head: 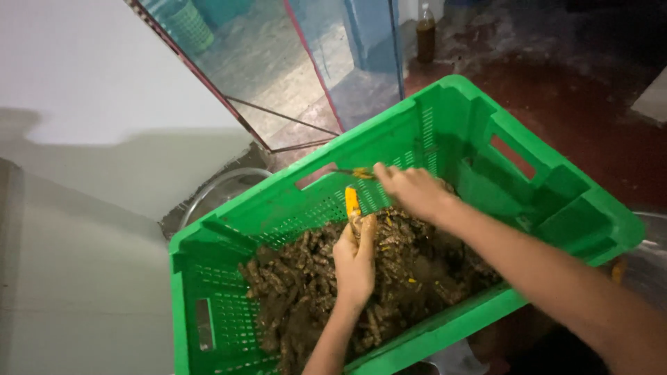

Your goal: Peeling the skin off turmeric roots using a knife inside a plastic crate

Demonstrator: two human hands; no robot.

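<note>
Green crate point(556, 208), muddy roots point(299, 292); reddish floor point(590, 118), possibly wet.

Crate point(556, 201): green plastic, slotted walls, tilted, filling the middle of the view.
Roots point(299, 292): muddy brown pile inside, orange cut ends showing.
Left hand point(356, 260): closed on a peeled orange root piece point(352, 203).
Right hand point(411, 189): gripping a small knife point(358, 172) near the far wall.
Bottle point(425, 31): brown, standing on the floor behind.

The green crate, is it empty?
No, the green crate holds a heap of muddy brown roots, and the left hand and right hand are both over that heap.
</note>
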